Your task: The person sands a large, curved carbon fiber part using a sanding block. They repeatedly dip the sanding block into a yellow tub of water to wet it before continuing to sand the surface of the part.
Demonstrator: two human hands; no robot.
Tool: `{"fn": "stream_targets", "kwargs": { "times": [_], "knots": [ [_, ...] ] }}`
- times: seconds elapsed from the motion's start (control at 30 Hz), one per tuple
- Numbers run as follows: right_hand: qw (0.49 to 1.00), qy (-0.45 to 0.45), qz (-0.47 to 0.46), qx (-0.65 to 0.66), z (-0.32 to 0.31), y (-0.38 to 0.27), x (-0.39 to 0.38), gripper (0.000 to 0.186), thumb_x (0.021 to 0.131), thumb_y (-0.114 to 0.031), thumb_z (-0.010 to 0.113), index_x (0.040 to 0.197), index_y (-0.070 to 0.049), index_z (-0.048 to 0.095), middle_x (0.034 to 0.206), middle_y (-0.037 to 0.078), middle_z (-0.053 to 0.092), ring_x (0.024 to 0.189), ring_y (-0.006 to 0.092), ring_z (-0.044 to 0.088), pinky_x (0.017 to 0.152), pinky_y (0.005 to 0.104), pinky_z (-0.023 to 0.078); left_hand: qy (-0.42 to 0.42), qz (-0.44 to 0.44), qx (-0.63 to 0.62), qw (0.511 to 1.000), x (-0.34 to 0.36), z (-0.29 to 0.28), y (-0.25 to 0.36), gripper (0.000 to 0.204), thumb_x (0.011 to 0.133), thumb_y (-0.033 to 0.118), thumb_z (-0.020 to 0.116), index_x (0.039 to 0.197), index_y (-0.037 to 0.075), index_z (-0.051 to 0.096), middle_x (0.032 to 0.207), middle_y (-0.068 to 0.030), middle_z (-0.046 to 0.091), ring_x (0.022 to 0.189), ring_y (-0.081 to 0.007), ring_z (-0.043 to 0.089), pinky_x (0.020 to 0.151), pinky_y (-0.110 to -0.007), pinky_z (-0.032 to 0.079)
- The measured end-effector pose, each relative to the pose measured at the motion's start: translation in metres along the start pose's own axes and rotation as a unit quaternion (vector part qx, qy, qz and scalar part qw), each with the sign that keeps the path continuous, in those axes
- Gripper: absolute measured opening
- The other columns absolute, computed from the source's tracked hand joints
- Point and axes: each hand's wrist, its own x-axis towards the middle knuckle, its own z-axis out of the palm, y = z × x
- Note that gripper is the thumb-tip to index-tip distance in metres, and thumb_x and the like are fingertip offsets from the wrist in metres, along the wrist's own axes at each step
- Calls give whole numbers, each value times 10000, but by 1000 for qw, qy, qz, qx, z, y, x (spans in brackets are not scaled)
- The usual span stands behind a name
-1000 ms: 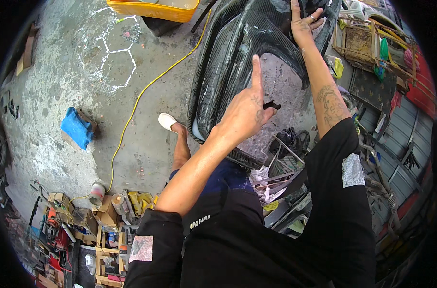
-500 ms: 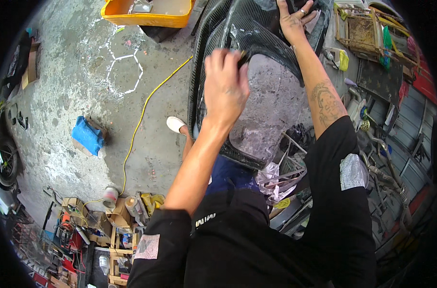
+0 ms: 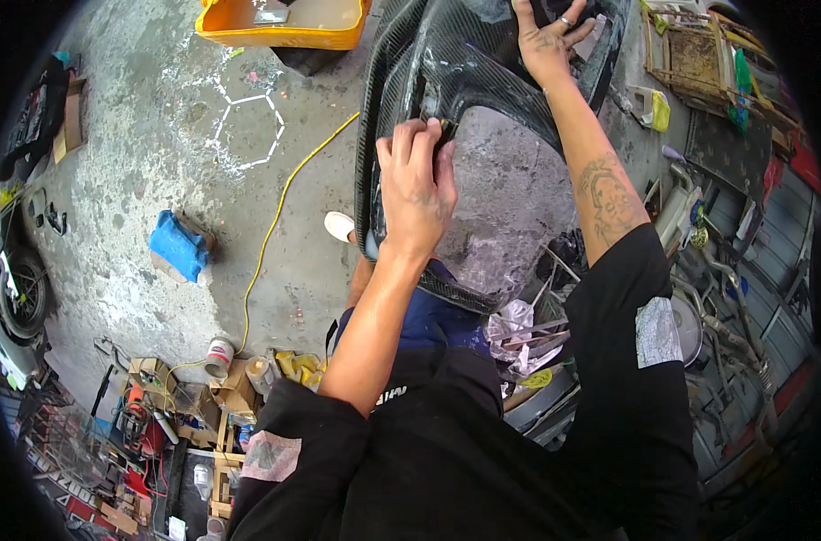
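A large glossy carbon-fibre panel [image 3: 496,77] with a woven black pattern and a wide opening in it lies before me, wet-looking in places. My left hand [image 3: 417,189] is closed at the inner edge left of that opening. Its fingers are bent over a small dark piece at the fingertips, too hidden to name. Higher up and to the right, my right hand [image 3: 547,47], with a ring on one finger, rests on the panel with its fingers spread. The fingertips reach near the top edge of the view.
A yellow tub [image 3: 284,34] of cloudy water stands on a dark base at the upper left. A yellow cable [image 3: 279,203] crosses the concrete floor. A blue cloth-like bundle [image 3: 181,245] lies left. Metal pipes and scrap [image 3: 712,307] crowd the right; boxes [image 3: 234,397] stand lower left.
My left hand has moved slightly down and left along the panel's inner edge, and its blur is gone. My right hand stays spread on the panel. The whole view has shifted a little.
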Motion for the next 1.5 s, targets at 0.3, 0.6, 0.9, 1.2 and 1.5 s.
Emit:
{"fn": "stream_targets", "kwargs": {
  "times": [0.3,0.6,0.9,1.2,1.5],
  "knots": [
    [997,-65,44,4,-13,-22,6,1221,842,-913,483,1705,-226,-40,1755,228,-68,1618,443,18,1248,657,186,13,-11,8,1000,-1,9,-7,257,865,12,758,1107,17,674,1105,-159,633,972,-374,585,866,-445,469],
    [995,-78,67,-8,-13,-29,-1,1234,822,-935,478,1706,-244,-36,1763,198,-75,1624,421,23,1234,691,181,28,10,0,1000,6,9,-13,294,880,0,718,1170,17,669,1114,-171,624,975,-400,568,867,-485,458],
    [997,-57,42,26,-5,-19,-5,1237,820,-926,502,1704,-243,-32,1754,229,-63,1610,461,64,1228,704,185,35,2,26,999,17,10,-11,278,871,13,752,1142,26,691,1117,-150,638,983,-364,585,857,-439,466],
    [994,-87,62,-1,-8,-26,-1,1250,812,-919,525,1704,-244,-31,1750,247,-45,1592,491,124,1241,661,213,49,22,20,998,30,17,-12,272,854,9,763,1117,27,696,1097,-146,639,992,-344,597,866,-439,456],
    [997,-56,37,36,-3,-20,-6,1245,815,-906,539,1705,-242,-26,1746,255,-55,1588,499,136,1243,667,203,47,60,33,997,35,10,-18,263,871,32,778,1116,1,687,1084,-157,621,978,-341,614,869,-418,472]
  ]
}}
